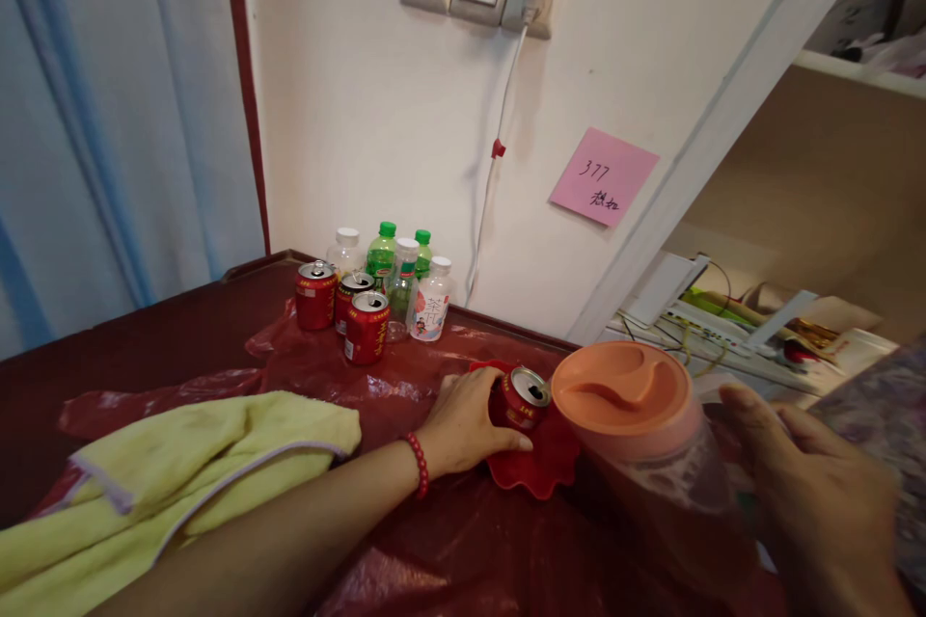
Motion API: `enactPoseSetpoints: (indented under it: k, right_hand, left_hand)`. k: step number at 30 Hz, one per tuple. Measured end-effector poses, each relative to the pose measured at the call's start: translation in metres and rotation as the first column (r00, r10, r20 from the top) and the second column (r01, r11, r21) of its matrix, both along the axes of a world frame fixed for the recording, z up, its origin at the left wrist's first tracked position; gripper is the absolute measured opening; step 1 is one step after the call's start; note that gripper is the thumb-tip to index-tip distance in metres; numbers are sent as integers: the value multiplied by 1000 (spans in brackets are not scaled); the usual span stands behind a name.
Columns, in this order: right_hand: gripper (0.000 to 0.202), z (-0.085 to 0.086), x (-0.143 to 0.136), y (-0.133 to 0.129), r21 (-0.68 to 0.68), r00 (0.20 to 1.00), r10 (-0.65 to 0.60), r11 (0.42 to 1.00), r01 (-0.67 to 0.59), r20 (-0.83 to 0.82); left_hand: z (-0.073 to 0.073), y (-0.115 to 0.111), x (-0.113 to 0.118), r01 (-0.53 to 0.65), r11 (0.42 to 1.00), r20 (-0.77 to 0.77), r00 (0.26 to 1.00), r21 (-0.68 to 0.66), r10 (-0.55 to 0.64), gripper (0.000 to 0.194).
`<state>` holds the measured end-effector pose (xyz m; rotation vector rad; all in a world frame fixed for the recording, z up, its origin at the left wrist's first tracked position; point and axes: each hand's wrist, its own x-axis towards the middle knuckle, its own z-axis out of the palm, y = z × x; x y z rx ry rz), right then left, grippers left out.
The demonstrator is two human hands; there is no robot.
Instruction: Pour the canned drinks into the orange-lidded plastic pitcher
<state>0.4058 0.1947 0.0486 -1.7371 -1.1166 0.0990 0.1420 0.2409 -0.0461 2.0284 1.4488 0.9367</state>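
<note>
My left hand [470, 419], with a red bead bracelet at the wrist, is closed round the side of an opened red drink can [522, 405]. The can leans slightly in a red wavy-edged dish [531, 468]. In my right hand [817, 482] is the handle of a clear pitcher [666, 492] with an orange lid [622, 386]. Foamy liquid shows inside the pitcher. It is tilted, and its lid rim is close beside the can's top; I cannot tell whether they touch. The pitcher's lower part is dark and blurred.
Several red cans [367, 333] and several bottles [432, 299] stand together at the table's back, by the wall. A yellow towel [238, 434] lies at left on the dark red plastic sheet [405, 559]. Cluttered shelves [767, 318] are at right, and a white cord [499, 149] hangs down the wall.
</note>
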Motion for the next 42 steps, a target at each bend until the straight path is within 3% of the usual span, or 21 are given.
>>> enactPoseSetpoints:
  k: [24,34,42]
  right_hand:
    - [47,2,3,-3,-49,998,-38,998,41,53]
    - [45,0,7,-1,3,999,-16,1000,16,-30]
    - [45,0,9,-1,17,1000,-16,1000,16,-3]
  left_hand:
    - [-5,1,0,-16,1000,-11,1000,22,16,71]
    - [-3,1,-1,-9,1000,-4,1000,3,9,71]
    - [-1,-1,-1,-10,1000,-7,1000,-4,10,71]
